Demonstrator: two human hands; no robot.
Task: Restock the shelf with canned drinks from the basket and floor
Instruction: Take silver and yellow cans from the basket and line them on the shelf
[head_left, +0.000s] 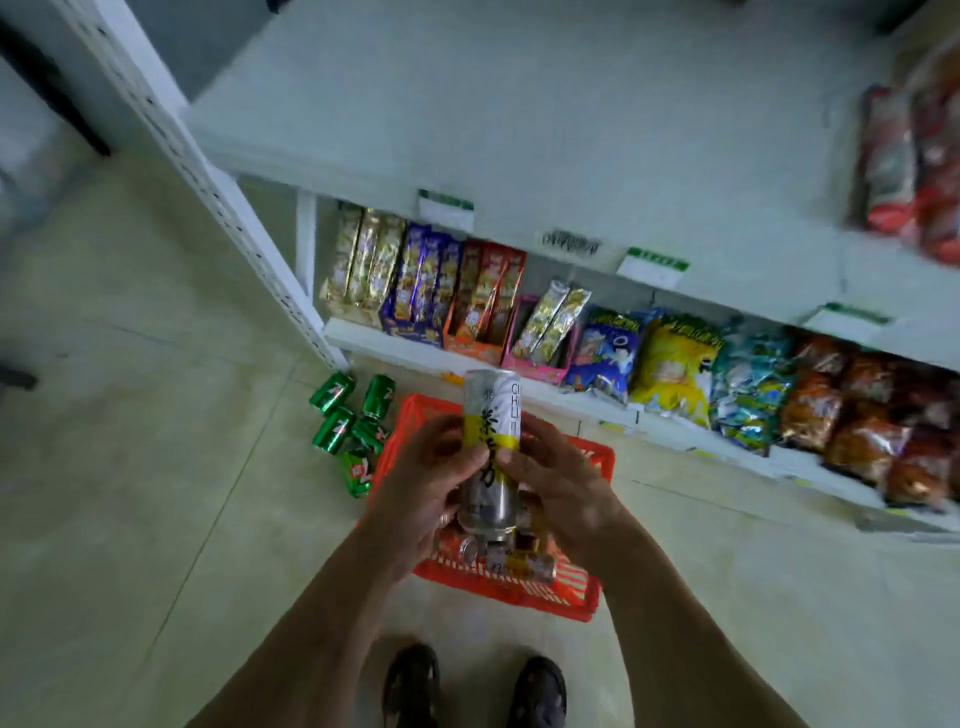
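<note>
Left of the basket (519, 592), green cans (349, 426) lie in a cluster on the floor (130, 467). Above the basket I hold a tall can (491, 447) upright: my left hand (421, 483) wraps its left side with the thumb across the yellow band, and my right hand (558, 480) grips its right side. More cans (511, 561) lie inside the basket. Beyond the basket, the shelf (519, 130) is bare on top, with snack packets (670, 369) on the tier below.

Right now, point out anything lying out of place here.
Five green soda cans lie toppled on the tiled floor, left of the orange plastic basket, instead of standing on a shelf. Nothing else stands out.
</note>
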